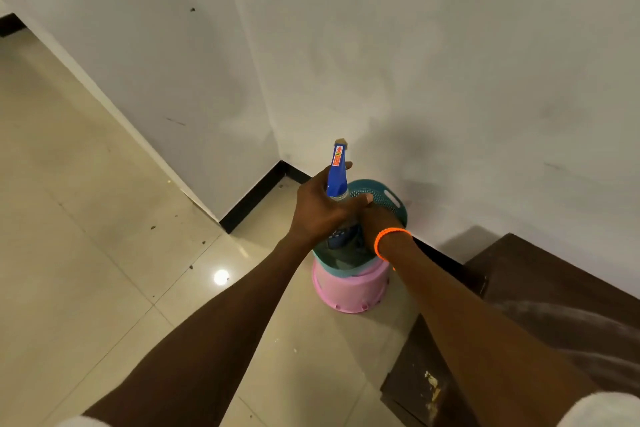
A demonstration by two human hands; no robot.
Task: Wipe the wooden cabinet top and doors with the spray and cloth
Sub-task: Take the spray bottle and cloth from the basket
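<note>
My left hand (320, 208) grips the neck of a spray bottle (337, 173) with a blue trigger head, held upright above a teal basket (388, 199). My right hand (372, 218), with an orange band at its wrist, reaches into that basket; its fingers are mostly hidden behind the left hand and I cannot tell what they hold. Something dark lies inside the basket. The dark wooden cabinet (540, 274) stands at the lower right, its top dusty with pale streaks and its side chipped. No cloth is clearly visible.
The teal basket rests on an upturned pink tub (349, 291) on the beige tiled floor (104, 253), in a corner of white walls with a black skirting (256, 198). A light reflects off the tiles to the left of the tub.
</note>
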